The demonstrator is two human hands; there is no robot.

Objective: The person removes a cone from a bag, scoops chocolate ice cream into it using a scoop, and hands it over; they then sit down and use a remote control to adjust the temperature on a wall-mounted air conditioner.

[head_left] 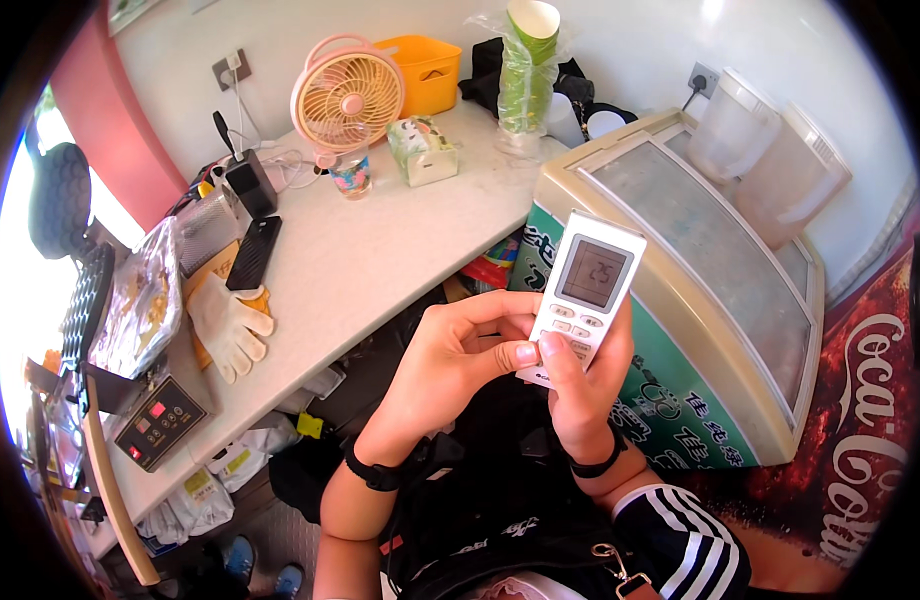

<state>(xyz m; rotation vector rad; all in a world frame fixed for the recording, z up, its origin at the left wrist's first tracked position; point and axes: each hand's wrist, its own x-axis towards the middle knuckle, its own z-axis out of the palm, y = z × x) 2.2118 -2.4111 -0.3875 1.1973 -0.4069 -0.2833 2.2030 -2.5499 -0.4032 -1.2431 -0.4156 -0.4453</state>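
A white air conditioner remote (613,243) with a grey display and small buttons is held up in front of me, tilted slightly to the right. My right hand (585,385) wraps round its lower right side, the thumb lying over the buttons. From the left, my left hand (470,345) grips the remote's lower left edge, its thumb on the buttons near my right thumb. The fingers behind the remote are partly hidden. Black bands circle both wrists.
A pale counter (380,250) holds a pink fan (350,90), a yellow basket (430,75), a tissue pack (423,150), a plastic cup (350,172), a black phone (254,253), work gloves (227,322) and a waffle maker (160,420). Pitchers (795,175) stand on a chest freezer (700,240) at right.
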